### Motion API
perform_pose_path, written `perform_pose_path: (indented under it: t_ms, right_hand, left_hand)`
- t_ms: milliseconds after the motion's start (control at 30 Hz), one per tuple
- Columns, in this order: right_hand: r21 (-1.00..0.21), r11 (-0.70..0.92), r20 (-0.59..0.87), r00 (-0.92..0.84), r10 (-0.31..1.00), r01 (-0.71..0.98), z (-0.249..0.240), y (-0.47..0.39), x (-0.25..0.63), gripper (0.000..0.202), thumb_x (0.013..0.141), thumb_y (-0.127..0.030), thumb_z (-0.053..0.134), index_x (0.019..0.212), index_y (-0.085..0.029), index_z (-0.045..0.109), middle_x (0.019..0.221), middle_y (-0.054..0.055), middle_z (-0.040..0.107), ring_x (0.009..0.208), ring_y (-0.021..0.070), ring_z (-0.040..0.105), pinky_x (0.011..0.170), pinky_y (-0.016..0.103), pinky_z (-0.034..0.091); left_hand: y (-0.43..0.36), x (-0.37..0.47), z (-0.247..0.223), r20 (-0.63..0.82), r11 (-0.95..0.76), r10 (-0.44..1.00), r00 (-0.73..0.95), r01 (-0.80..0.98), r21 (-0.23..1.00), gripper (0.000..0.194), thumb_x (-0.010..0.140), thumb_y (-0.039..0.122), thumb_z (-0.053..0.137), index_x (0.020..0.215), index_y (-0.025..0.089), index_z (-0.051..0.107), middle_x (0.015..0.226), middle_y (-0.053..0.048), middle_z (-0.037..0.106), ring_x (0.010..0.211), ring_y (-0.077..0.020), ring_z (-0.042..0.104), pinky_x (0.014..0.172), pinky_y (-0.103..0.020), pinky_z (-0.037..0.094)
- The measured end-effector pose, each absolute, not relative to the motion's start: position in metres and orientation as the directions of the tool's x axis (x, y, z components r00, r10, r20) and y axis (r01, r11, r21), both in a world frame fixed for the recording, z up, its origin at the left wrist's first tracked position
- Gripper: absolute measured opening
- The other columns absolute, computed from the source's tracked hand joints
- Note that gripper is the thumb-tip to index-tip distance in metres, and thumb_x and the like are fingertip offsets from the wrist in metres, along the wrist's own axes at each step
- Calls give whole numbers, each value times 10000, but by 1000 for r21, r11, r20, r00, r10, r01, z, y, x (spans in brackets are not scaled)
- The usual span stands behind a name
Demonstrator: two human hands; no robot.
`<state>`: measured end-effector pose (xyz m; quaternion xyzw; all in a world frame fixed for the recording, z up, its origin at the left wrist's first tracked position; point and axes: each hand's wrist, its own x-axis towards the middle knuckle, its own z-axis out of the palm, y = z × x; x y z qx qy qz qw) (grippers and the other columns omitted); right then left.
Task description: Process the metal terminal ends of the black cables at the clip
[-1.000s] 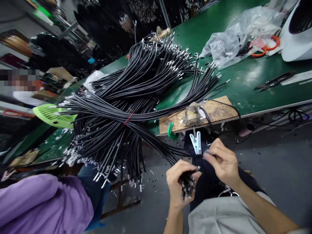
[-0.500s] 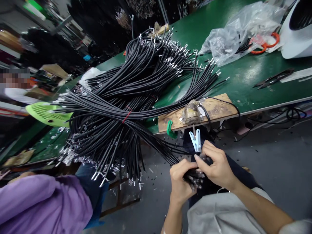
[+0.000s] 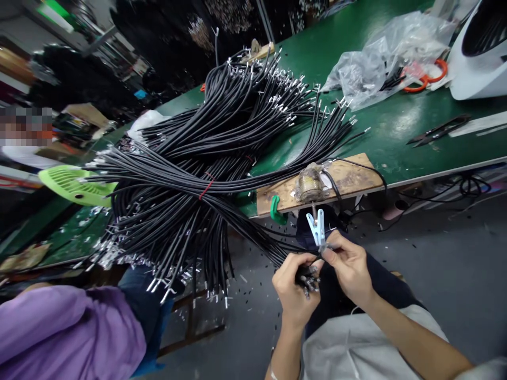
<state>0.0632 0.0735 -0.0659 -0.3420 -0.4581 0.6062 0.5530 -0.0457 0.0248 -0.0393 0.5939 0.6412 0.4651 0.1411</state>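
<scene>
My left hand (image 3: 295, 289) is closed around the lower end of a bundle of black cables (image 3: 263, 240), their stripped tips poking out below the fingers. Just to its right, my right hand (image 3: 351, 266) pinches the end of one cable (image 3: 322, 249) between thumb and fingers. That end touches the jaws of a light blue clothespin (image 3: 317, 227). The clothespin hangs from the shaft of a small motor (image 3: 310, 186), wrapped in clear film or tape on a wooden board (image 3: 354, 171). The strands inside the pinch are too small to make out.
A large heap of black cables (image 3: 174, 174) with silvery ends covers the green table (image 3: 396, 124). A green clamp (image 3: 276, 210) grips the board's edge. Snips (image 3: 438, 131), orange-handled scissors (image 3: 415, 84) and a plastic bag (image 3: 356, 74) lie rightward. A person in purple (image 3: 75, 332) sits left.
My right hand has brought a cable end up against the clothespin's jaws. My left hand has shifted slightly left and up, still around the bundle, and the hands are farther apart.
</scene>
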Motion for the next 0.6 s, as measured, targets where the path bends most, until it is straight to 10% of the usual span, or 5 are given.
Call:
perform_pose_path:
  t_ms: [200,600]
  right_hand:
    - [-399,-629,-300,-553,778,-668,-66,73,53,306,683,-339,764,732,-116,561,715,27,508,657,86,480,634,213,427]
    - [-738,-303,12,-461,887,-603,-66,90,71,354,699,-163,749,833,-167,421,827,27,651,752,129,661,724,246,540]
  left_hand:
    - [25,-43,-40,435,-183,859,-271,631,754,86,770,87,621,824,153,632,719,4,621,642,-64,582,628,-161,439]
    - [28,-52,-25,246,-99,951,-188,569,817,222,860,152,514,642,125,544,581,19,524,528,-37,480,544,-150,344]
